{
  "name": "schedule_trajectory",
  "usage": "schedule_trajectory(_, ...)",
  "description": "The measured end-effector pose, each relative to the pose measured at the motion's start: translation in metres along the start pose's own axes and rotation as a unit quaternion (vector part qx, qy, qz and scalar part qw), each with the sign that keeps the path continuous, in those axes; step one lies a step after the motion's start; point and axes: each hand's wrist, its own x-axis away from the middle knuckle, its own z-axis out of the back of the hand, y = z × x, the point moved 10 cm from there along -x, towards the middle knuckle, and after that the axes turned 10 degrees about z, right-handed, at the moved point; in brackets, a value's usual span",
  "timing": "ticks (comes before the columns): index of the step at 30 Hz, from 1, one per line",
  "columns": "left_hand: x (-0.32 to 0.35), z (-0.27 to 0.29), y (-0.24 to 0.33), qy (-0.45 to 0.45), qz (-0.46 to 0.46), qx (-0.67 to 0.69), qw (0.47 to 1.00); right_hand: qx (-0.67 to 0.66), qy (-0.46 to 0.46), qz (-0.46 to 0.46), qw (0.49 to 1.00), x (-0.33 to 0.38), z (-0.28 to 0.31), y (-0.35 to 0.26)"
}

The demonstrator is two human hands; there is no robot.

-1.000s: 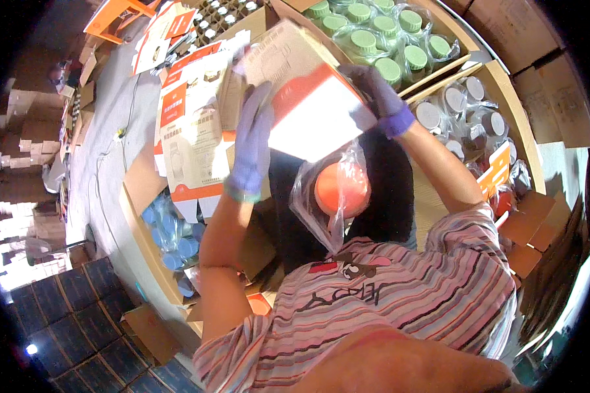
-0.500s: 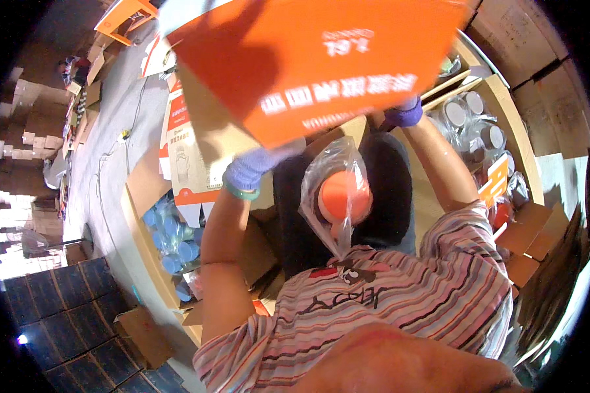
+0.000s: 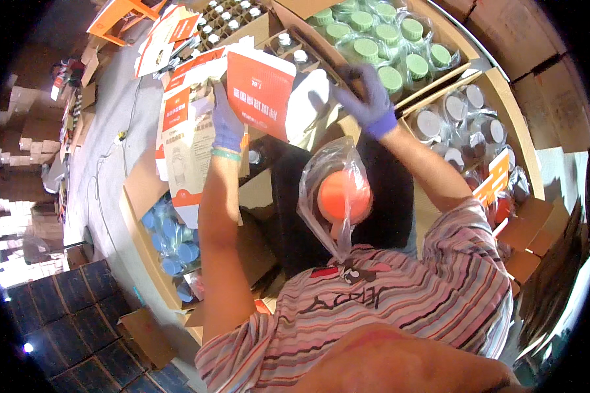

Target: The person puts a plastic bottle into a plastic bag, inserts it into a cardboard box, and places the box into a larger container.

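Note:
My left hand (image 3: pixel 226 124), in a purple glove, grips the near left edge of an orange-and-white carton (image 3: pixel 261 92). The carton's orange panel faces up, with a white flap on its right side. Off to the right, my right hand (image 3: pixel 372 105), gloved too, is held in the air with its fingers apart and nothing in it. A bottle with an orange lid (image 3: pixel 345 195), wrapped in a clear plastic bag, sits at my lap between the forearms. Printed flat cartons (image 3: pixel 187 141) in brown, white and orange lie beside my left hand.
Green-lidded containers (image 3: pixel 375 36) fill a box ahead on the right. Nearer stands a box of grey-lidded bottles (image 3: pixel 449 124). Blue-capped bottles (image 3: pixel 174 242) are in a box at left. Divided boxes of bottles (image 3: pixel 226 23) stand at the far side; an orange stool (image 3: pixel 121 19) lies beyond.
The carton has dropped from high in front of me, turned and moved left with my left hand. My right hand has let go of it and opened. The green-lidded containers have come into view.

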Motion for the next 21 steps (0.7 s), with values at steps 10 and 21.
schedule_trajectory(10, 0.010, -0.099, 0.021, -0.030, -0.194, -0.312, 0.930, -0.263, 0.000, -0.103, 0.959, -0.084, -0.060, 0.111)
schedule_trajectory(21, -0.013, -0.028, 0.034, 0.039, -0.048, 0.053, 0.997, -0.027, -0.015, 0.117, 0.993, -0.052, -0.035, 0.050)
